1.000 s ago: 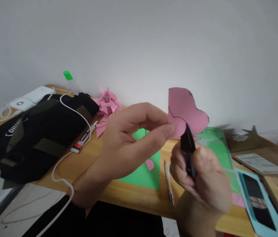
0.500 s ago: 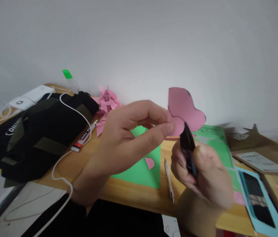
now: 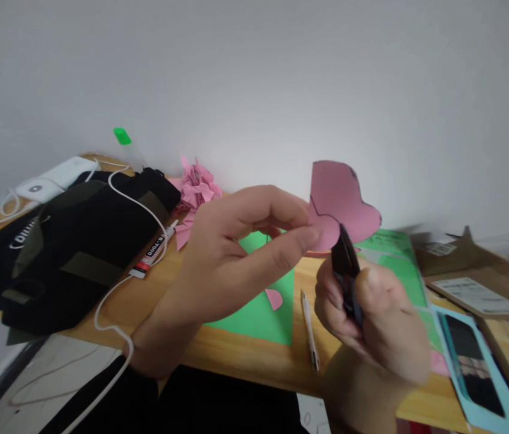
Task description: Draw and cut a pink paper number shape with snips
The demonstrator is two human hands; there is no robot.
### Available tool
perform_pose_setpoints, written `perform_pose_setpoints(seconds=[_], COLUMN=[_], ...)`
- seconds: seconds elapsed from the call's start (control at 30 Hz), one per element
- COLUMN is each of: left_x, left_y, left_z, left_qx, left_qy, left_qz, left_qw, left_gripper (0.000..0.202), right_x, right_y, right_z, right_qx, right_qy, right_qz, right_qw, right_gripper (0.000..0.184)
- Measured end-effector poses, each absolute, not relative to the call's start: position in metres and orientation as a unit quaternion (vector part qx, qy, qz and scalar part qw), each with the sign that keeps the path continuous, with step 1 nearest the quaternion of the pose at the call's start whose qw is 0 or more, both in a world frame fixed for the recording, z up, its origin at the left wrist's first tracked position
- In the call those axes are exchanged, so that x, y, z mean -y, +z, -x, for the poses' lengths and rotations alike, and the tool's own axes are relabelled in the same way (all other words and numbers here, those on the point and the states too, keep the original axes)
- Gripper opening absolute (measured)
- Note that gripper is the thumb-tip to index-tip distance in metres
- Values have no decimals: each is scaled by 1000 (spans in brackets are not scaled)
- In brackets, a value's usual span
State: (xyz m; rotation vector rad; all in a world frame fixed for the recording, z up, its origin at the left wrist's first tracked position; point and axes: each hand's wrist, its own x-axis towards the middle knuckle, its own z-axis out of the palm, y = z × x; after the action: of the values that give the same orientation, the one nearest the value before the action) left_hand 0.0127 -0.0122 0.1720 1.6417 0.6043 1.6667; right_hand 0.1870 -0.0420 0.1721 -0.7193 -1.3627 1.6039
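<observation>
Between thumb and fingertips, my left hand [image 3: 245, 253] pinches the lower left corner of a pink paper piece [image 3: 338, 193] with a rounded, lobed outline and dark drawn lines. My right hand [image 3: 380, 319] is wrapped round a pair of black scissors [image 3: 347, 259], whose handles are mostly hidden in the fist. The blades point up and meet the paper's lower edge by the curved line. Below the hands lie a green paper sheet [image 3: 254, 328] with a small pink scrap [image 3: 274, 298] on it, and a white pen [image 3: 309, 331].
To the left sit a black bag [image 3: 78, 241], a glue tube [image 3: 153, 250] and a white cable [image 3: 116, 328]. Crumpled pink paper [image 3: 197, 187] is by the wall. On the right are a phone [image 3: 471, 361] on light blue paper and an open cardboard box [image 3: 475, 271].
The pink paper and the scissors have shifted slightly to the right, with both hands keeping their grip. The things on the table look the same.
</observation>
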Motion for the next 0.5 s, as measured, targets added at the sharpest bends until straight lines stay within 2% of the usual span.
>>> perform_pose_setpoints(seconds=[0.5], left_x=[15], left_y=[171], left_z=[-11], left_qx=[-252], left_qy=[644], left_qz=[-635], left_qw=[344], left_gripper=[8], right_x=[44], right_y=[169], right_z=[-188], right_qx=[533], right_qy=[664], right_qz=[289], right_qw=[437], right_gripper=[49])
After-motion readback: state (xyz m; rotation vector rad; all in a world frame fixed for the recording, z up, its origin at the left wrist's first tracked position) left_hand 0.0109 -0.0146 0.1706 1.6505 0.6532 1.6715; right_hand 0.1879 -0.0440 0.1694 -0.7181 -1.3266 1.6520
